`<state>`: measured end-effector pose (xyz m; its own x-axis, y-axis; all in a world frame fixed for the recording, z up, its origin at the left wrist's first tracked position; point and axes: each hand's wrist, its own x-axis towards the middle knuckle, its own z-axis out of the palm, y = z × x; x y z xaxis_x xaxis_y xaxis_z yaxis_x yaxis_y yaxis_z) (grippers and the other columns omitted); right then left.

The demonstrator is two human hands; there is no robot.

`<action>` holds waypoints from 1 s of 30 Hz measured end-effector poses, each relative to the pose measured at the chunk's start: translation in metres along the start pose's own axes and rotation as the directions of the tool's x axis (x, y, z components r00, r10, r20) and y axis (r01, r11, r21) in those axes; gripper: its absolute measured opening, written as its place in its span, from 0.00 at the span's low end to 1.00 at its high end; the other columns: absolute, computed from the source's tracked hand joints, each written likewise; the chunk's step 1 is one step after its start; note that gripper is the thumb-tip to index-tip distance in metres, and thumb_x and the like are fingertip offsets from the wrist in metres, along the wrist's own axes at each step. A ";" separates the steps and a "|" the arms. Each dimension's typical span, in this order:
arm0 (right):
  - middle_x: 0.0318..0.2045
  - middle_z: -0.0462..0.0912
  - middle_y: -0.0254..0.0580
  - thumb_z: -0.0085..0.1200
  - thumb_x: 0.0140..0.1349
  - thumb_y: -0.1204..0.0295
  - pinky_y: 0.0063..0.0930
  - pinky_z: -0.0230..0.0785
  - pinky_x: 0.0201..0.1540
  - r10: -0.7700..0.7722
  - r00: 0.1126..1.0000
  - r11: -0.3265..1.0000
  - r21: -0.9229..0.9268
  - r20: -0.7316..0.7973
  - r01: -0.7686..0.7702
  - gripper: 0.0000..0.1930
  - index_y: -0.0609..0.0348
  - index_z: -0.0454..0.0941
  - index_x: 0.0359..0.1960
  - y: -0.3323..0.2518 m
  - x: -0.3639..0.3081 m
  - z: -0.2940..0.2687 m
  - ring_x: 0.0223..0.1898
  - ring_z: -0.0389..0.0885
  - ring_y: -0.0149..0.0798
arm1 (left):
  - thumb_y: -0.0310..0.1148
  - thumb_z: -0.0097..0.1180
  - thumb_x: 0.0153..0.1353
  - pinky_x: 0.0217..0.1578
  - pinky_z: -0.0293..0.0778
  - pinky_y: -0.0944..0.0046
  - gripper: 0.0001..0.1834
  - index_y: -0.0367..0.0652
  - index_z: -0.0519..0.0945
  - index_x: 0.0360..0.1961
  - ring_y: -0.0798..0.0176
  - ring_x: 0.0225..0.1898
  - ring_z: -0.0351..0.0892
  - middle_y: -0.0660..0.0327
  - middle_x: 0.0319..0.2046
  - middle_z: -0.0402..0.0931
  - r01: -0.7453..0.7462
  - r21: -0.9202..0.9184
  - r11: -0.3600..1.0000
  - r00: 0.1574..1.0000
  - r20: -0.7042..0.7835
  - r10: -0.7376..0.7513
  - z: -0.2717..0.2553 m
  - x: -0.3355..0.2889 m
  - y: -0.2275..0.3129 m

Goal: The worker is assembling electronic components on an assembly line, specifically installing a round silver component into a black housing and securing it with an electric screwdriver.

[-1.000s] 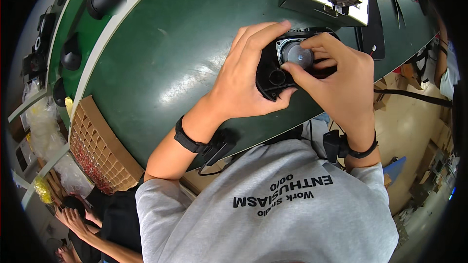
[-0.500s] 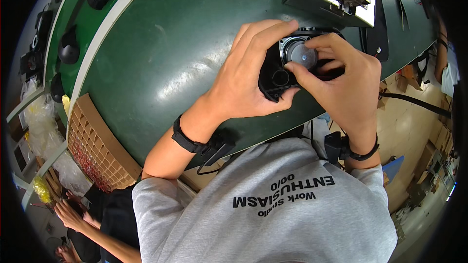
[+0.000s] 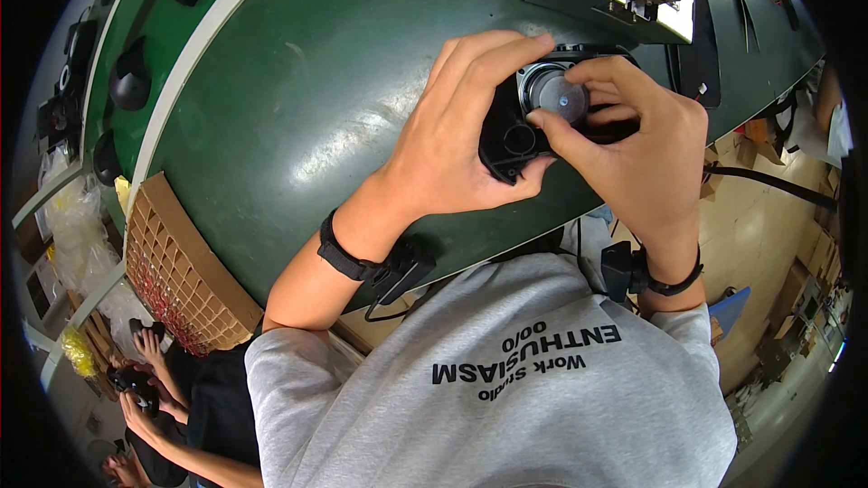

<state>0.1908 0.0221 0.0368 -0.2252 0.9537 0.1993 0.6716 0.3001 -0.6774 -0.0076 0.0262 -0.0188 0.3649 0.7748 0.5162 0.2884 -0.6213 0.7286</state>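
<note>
the round grey part (image 3: 562,101), with a pale metal frame at its edge, lies between the two hands, over the black housing (image 3: 503,152); whether it is fully seated there cannot be told. taking that part as the centre of the clock, a circular opening (image 3: 519,138) in the housing sits between seven and eight, just beside it. whether the housing rests on the tabletop (image 3: 344,63) or is lifted off it is unclear.

the left hand (image 3: 457,131), at between eight and nine, is half open around the housing and grasps it: fingers reach along its far left side, the thumb is at its near edge. the right hand (image 3: 646,131), at four, is mostly closed, thumb and index finger pinching the rim of the grey part, the other fingers curled behind. each wrist wears a black band.

at one o'clock stands a shiny metal box (image 3: 565,0) with a clamp-like fixture on top; between two and three lies a dark flat pad (image 3: 707,59). a cardboard tray (image 3: 221,262) with a grid of dividers is well apart at eight. farther out, near nine, a black curved shell (image 3: 131,81) lies on a bright green surface (image 3: 167,14). toward eight, a co-worker's hands (image 3: 137,408) hold a dark object.
</note>
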 end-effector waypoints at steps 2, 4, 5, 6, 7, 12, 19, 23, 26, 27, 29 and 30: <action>0.26 0.88 0.47 0.77 0.48 0.67 0.27 0.83 0.30 -0.013 1.000 1.000 -0.003 -0.008 0.013 0.19 0.61 0.84 0.39 -0.001 0.000 0.000 0.29 0.91 0.41 | 0.29 0.77 0.34 0.56 0.77 0.53 0.50 0.38 0.70 0.65 0.46 0.57 0.77 0.48 0.56 0.76 -0.001 -0.012 1.000 1.000 -0.007 0.001 0.000 0.000 -0.001; 0.28 0.88 0.49 0.76 0.49 0.68 0.28 0.83 0.32 0.054 0.998 0.999 0.006 0.012 -0.054 0.19 0.62 0.84 0.40 -0.006 0.000 -0.002 0.30 0.91 0.41 | 0.29 0.76 0.34 0.56 0.77 0.54 0.40 0.45 0.80 0.57 0.46 0.57 0.76 0.48 0.57 0.76 -0.003 0.010 1.000 0.999 0.042 0.002 -0.002 -0.002 -0.001; 0.28 0.88 0.49 0.76 0.49 0.68 0.28 0.83 0.32 0.054 0.998 0.999 0.003 0.011 -0.054 0.19 0.62 0.84 0.40 -0.008 0.000 -0.005 0.30 0.91 0.41 | 0.29 0.76 0.34 0.56 0.77 0.54 0.40 0.45 0.80 0.57 0.46 0.57 0.76 0.48 0.57 0.76 -0.005 0.008 1.000 0.999 0.041 0.004 -0.005 -0.001 0.002; 0.32 0.89 0.48 0.74 0.51 0.73 0.26 0.83 0.38 0.079 0.994 0.997 0.009 0.072 -0.080 0.17 0.64 0.85 0.42 -0.010 -0.001 -0.008 0.35 0.91 0.38 | 0.29 0.76 0.34 0.56 0.76 0.54 0.34 0.47 0.83 0.51 0.46 0.57 0.76 0.49 0.57 0.76 0.031 0.041 0.999 0.998 0.054 -0.033 -0.007 -0.001 0.008; 0.37 0.90 0.47 0.72 0.53 0.78 0.24 0.83 0.43 0.103 0.986 0.994 0.013 0.133 -0.105 0.17 0.67 0.85 0.45 -0.012 -0.001 -0.012 0.40 0.91 0.36 | 0.30 0.75 0.34 0.56 0.76 0.53 0.29 0.50 0.87 0.45 0.45 0.57 0.76 0.50 0.57 0.76 0.066 0.076 0.995 0.995 0.065 -0.071 -0.008 -0.001 0.011; 0.43 0.87 0.50 0.53 0.72 0.75 0.28 0.78 0.48 0.043 0.986 0.979 0.202 -0.160 -0.010 0.12 0.70 0.84 0.50 -0.028 0.006 -0.076 0.41 0.86 0.36 | 0.33 0.74 0.36 0.61 0.70 0.48 0.23 0.49 0.88 0.40 0.44 0.60 0.75 0.56 0.59 0.79 -0.030 0.185 0.982 0.995 0.094 0.013 -0.005 0.003 0.015; 0.37 0.81 0.46 0.51 0.73 0.72 0.31 0.78 0.42 -0.174 0.895 0.900 0.302 -0.411 0.314 0.16 0.70 0.76 0.56 -0.003 0.043 -0.081 0.35 0.83 0.36 | 0.33 0.72 0.42 0.64 0.63 0.46 0.21 0.48 0.87 0.42 0.52 0.62 0.78 0.63 0.51 0.84 -0.116 0.309 0.944 0.990 0.119 0.082 -0.007 -0.001 0.021; 0.32 0.77 0.41 0.52 0.73 0.70 0.29 0.79 0.37 -0.262 0.813 0.810 0.340 -0.519 0.478 0.17 0.70 0.73 0.58 0.073 0.095 -0.115 0.31 0.81 0.34 | 0.31 0.70 0.45 0.66 0.61 0.43 0.20 0.47 0.87 0.43 0.58 0.60 0.81 0.64 0.48 0.85 -0.152 0.262 0.953 0.983 0.139 0.119 -0.004 -0.001 0.020; 0.27 0.74 0.36 0.52 0.73 0.69 0.29 0.80 0.33 -0.361 0.725 0.691 0.354 -0.587 0.631 0.19 0.70 0.70 0.59 -0.021 0.105 -0.064 0.28 0.80 0.32 | 0.30 0.70 0.46 0.67 0.60 0.41 0.19 0.46 0.87 0.43 0.60 0.59 0.81 0.64 0.47 0.85 -0.160 0.318 0.934 0.983 0.138 0.121 -0.006 -0.004 0.023; 0.26 0.73 0.35 0.52 0.73 0.69 0.28 0.80 0.32 -0.390 0.695 0.647 0.357 -0.604 0.674 0.20 0.70 0.69 0.59 -0.032 0.105 -0.065 0.27 0.79 0.31 | 0.30 0.69 0.46 0.67 0.60 0.40 0.19 0.46 0.87 0.43 0.62 0.59 0.81 0.65 0.47 0.85 -0.148 0.346 0.927 0.983 0.154 0.099 -0.006 -0.007 0.026; 0.23 0.71 0.32 0.52 0.74 0.68 0.28 0.81 0.29 -0.439 0.634 0.552 0.366 -0.636 0.749 0.21 0.70 0.67 0.60 -0.043 0.113 -0.066 0.25 0.79 0.30 | 0.29 0.68 0.47 0.67 0.60 0.37 0.18 0.45 0.88 0.43 0.64 0.58 0.81 0.65 0.47 0.85 -0.161 0.371 0.915 0.984 0.126 0.123 -0.002 -0.009 0.028; 0.23 0.70 0.31 0.51 0.74 0.68 0.26 0.81 0.29 -0.481 0.736 0.600 0.433 -0.477 0.673 0.21 0.70 0.67 0.61 -0.035 0.110 -0.087 0.25 0.78 0.29 | 0.28 0.68 0.47 0.67 0.60 0.37 0.18 0.45 0.88 0.43 0.64 0.58 0.81 0.66 0.47 0.85 -0.172 0.380 0.909 0.984 0.116 0.137 0.001 -0.011 0.030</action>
<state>0.2040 0.1179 0.1435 -0.1522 0.5661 0.8102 -0.0540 0.8137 -0.5787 -0.0020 -0.0008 -0.0033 0.5011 0.6633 0.5558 0.5357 -0.7421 0.4028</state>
